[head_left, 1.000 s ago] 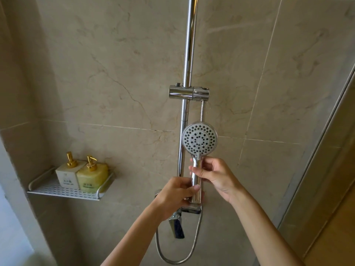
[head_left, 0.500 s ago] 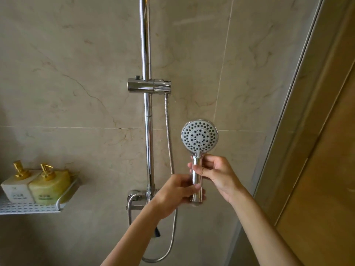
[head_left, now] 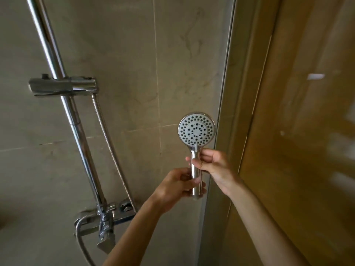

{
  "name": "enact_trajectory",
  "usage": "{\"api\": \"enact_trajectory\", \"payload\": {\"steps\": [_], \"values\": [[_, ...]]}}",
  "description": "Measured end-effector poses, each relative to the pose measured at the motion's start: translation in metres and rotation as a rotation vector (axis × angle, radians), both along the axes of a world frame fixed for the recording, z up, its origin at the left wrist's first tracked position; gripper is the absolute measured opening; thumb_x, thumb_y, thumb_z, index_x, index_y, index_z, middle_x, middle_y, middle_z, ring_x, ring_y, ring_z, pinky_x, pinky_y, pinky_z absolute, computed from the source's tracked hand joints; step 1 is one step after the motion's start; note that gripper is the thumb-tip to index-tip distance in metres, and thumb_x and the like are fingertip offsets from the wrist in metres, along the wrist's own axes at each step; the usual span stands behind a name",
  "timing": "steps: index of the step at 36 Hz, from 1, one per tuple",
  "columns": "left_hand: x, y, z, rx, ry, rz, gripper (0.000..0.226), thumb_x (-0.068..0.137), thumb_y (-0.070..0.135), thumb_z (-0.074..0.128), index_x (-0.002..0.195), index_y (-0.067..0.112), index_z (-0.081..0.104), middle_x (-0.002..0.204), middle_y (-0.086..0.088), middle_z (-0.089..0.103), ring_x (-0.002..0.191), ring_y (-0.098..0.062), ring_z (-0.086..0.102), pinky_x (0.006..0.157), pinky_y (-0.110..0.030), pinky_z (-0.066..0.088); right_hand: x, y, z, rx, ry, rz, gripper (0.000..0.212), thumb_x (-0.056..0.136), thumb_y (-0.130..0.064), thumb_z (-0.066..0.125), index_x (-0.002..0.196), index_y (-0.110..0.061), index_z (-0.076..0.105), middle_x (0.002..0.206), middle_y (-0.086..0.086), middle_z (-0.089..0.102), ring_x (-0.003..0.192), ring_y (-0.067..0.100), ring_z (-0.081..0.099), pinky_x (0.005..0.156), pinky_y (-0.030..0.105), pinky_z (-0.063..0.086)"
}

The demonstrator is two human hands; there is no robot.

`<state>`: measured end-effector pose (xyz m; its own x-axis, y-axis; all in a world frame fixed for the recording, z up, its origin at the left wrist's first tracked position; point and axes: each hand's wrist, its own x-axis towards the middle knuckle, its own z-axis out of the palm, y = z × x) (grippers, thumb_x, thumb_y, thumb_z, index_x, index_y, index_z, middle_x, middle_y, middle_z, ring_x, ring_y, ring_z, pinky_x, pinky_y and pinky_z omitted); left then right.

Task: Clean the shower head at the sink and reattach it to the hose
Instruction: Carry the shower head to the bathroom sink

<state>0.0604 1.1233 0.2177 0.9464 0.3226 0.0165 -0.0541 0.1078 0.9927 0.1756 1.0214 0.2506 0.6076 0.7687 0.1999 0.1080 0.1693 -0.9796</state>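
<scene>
Beige marble-tiled shower wall (head_left: pixel 124 54) behind, wooden door (head_left: pixel 307 131) alongside; a detached chrome shower head (head_left: pixel 196 129) stands upright, clear of its hose (head_left: pixel 109 143); the right hand (head_left: pixel 213 166) pinches the upper handle, the left hand (head_left: pixel 176 187) grips its base; rigid, probably light, its polished handle likely slippery; best held there.

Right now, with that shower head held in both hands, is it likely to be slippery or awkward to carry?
Probably somewhat slippery: the shower head has a smooth, mirror-like chrome handle. It looks rigid, so it should not flop. The round face is much wider than the handle, so it may feel top-heavy, which fits the left hand gripping low and the right hand higher.
</scene>
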Motion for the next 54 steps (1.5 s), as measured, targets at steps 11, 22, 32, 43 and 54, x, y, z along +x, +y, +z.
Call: {"api": "enact_trajectory", "payload": {"steps": [11,22,32,43,54], "values": [[0.032,-0.012,0.003,0.033,0.023,-0.244,0.02,0.092,0.007,0.065,0.104,-0.008,0.064,0.092,-0.022,0.065,0.084,-0.035,0.067,0.079,-0.046,0.057,-0.002,-0.039,0.001,-0.023,-0.012,-0.286,0.029,0.089,0.002,0.065,0.116,-0.009,0.067,0.105,0.007,0.077,0.105,0.02,0.072,0.099,0.04,0.053],[0.036,-0.035,-0.01,0.015,0.038,-0.53,0.016,0.091,0.008,0.065,0.105,0.001,0.067,0.098,-0.019,0.07,0.092,-0.038,0.07,0.08,-0.046,0.058,-0.043,-0.083,-0.006,-0.06,-0.038,-0.582,0.031,0.091,-0.001,0.064,0.12,-0.011,0.066,0.104,0.002,0.078,0.099,0.019,0.073,0.094,0.04,0.056],[0.038,-0.129,-0.028,0.014,0.092,-0.86,0.018,0.092,-0.002,0.059,0.108,-0.007,0.064,0.102,-0.024,0.066,0.094,-0.041,0.065,0.091,-0.059,0.051,-0.099,-0.18,-0.021,-0.097,-0.008,-0.943,0.027,0.09,0.002,0.062,0.115,-0.006,0.069,0.106,0.002,0.077,0.102,0.016,0.072,0.089,0.034,0.055],[0.014,-0.241,-0.028,-0.003,0.08,-1.23,0.01,0.091,0.0,0.061,0.099,0.002,0.068,0.09,-0.009,0.073,0.08,-0.022,0.073,0.067,-0.033,0.059,-0.171,-0.285,-0.025,-0.077,-0.046,-1.21,0.023,0.092,0.002,0.06,0.112,-0.005,0.07,0.102,0.009,0.077,0.099,0.022,0.073,0.083,0.031,0.055],[-0.026,-0.345,-0.033,0.092,0.072,-1.451,0.018,0.093,-0.002,0.058,0.11,-0.006,0.063,0.096,-0.018,0.072,0.099,-0.041,0.07,0.091,-0.054,0.056,-0.236,-0.372,-0.043,-0.035,-0.051,-1.435,0.018,0.093,0.002,0.059,0.104,-0.004,0.072,0.102,0.017,0.075,0.092,0.027,0.072,0.084,0.033,0.057]]}}
